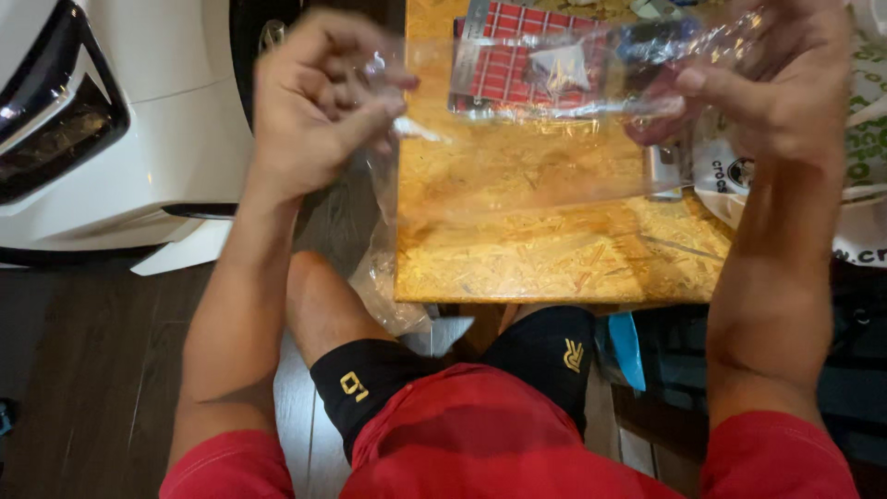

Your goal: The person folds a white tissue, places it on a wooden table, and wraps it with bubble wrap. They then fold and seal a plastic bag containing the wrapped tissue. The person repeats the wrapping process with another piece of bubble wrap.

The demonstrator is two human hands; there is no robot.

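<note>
Clear plastic bag (517, 139) hangs stretched above the chipboard tabletop (554, 249), pinched at its top corners by the left hand (319, 102) and right hand (776, 79). Uneven pulling could tear the thin film or slip it from the fingertips.

Both hands are raised over the chipboard table (517, 249), the left hand (319, 97) and right hand (785, 79) pinching a clear plastic bag (527, 139) stretched between them. A red checked card (513, 60) lies beyond it; a white car (120, 120) stands left.
</note>
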